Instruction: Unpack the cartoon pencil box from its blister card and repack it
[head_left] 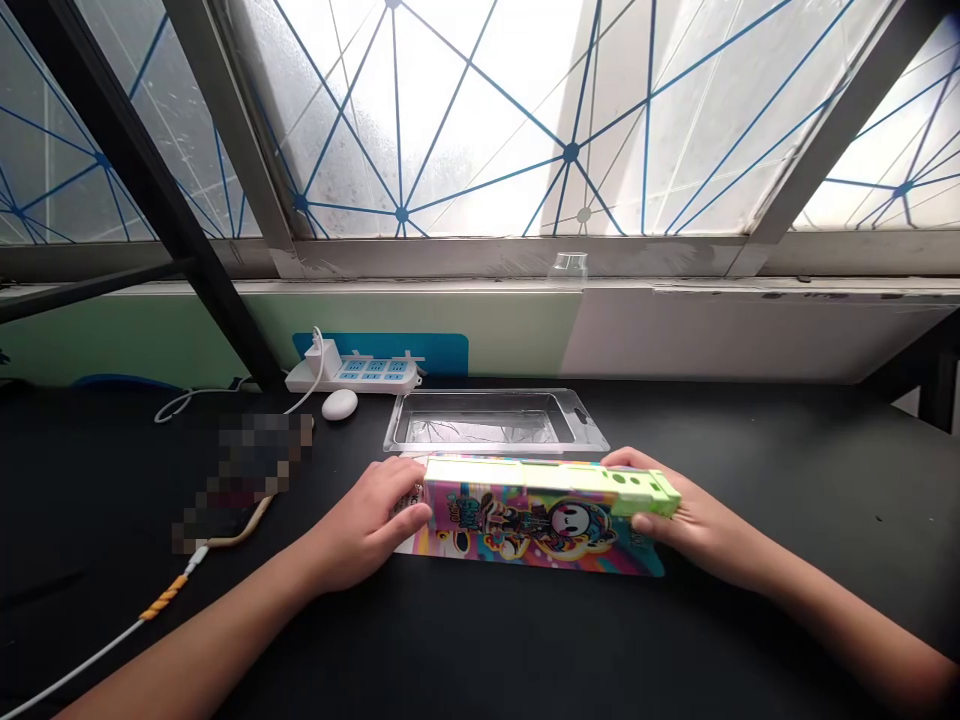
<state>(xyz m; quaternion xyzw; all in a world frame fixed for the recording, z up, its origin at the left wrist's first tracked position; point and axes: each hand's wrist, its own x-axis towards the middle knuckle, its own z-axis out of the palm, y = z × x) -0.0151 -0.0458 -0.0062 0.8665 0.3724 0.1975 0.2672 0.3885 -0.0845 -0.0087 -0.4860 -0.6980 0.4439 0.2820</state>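
A long box (525, 515) with a colourful cartoon print is held between my two hands, just above or on the black table. Its narrow upper side is pale green, with a brighter green plastic piece (643, 490) with dark holes at the right end. My left hand (379, 520) grips the left end, thumb on the front and fingers behind. At the right end my right hand (671, 510) is closed around the green piece, thumb in front. A bright printed sheet or panel (637, 562) shows below the box; whether it is part of it I cannot tell.
A clear plastic tray (589, 432) lies just behind the box. A white power strip (375, 374) with a plug and a white oval object (339, 404) stand farther back left. A blurred-out device (255, 465) with a white cable (97, 655) lies left. Behind is a window (480, 120).
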